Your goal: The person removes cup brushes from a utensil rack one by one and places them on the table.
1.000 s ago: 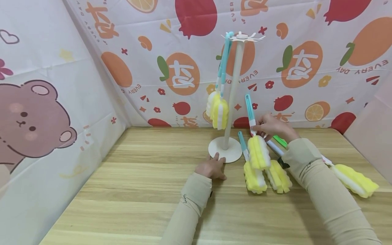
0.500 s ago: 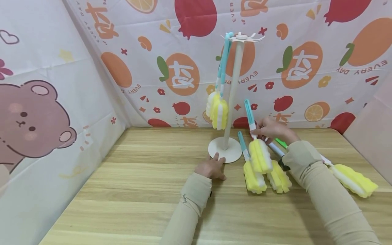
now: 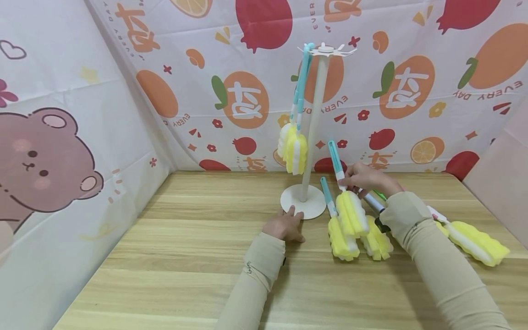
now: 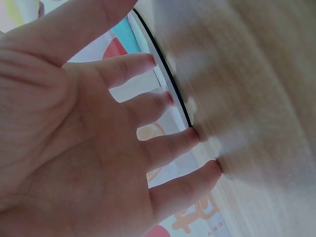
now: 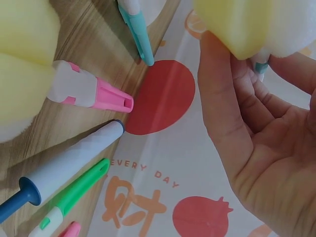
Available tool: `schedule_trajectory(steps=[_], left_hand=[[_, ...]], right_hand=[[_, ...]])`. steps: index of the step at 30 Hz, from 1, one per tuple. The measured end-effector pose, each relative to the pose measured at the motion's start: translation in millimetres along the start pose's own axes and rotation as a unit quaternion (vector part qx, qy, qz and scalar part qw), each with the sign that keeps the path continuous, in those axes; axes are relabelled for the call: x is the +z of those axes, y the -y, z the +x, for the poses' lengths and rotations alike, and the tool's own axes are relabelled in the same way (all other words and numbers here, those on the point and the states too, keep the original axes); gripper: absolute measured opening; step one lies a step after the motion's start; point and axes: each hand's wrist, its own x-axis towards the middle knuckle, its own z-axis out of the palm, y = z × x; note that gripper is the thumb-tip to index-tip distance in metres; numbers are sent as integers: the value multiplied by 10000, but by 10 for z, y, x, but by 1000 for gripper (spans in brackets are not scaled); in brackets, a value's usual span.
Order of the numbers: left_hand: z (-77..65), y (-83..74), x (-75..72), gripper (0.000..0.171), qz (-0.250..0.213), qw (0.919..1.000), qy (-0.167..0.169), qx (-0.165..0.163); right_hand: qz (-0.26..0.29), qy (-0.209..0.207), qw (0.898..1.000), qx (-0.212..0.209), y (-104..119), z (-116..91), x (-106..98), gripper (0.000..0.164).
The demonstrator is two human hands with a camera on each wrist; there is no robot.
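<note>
My right hand (image 3: 365,178) pinches the white neck of a sponge bottle brush (image 3: 352,213) with a teal handle. The brush leans handle up, its yellow-and-white sponge overlapping two brushes on the table in the head view. My left hand (image 3: 286,227) lies low with fingers spread, fingertips on the front rim of a white stand's round base (image 3: 294,199). From hooks at the stand's top (image 3: 326,50), teal-handled sponge brushes (image 3: 298,149) hang on the left side. In the right wrist view the held sponge (image 5: 242,24) hides most of the grip.
A teal-handled brush (image 3: 343,240) and another sponge brush (image 3: 377,238) lie right of the base. Farther right lies one more brush (image 3: 478,243). The right wrist view shows a pink handle (image 5: 116,96), a pale handle with a dark blue collar (image 5: 74,158) and a green handle (image 5: 79,190).
My right hand has lowered the held brush a little, its sponge shifting slightly right and its handle top dropping. The left hand and the stand have stayed in place.
</note>
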Motion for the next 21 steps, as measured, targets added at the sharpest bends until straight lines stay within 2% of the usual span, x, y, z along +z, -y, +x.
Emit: schedule_trajectory(steps=[16, 21], left_hand=[[16, -2, 3, 70, -27, 10000, 43, -47], [17, 5, -8, 70, -45, 10000, 56, -64]], right_hand=[[114, 55, 9999, -102, -66, -4, 27, 22], [32, 173, 9998, 14, -88, -1, 26, 25]])
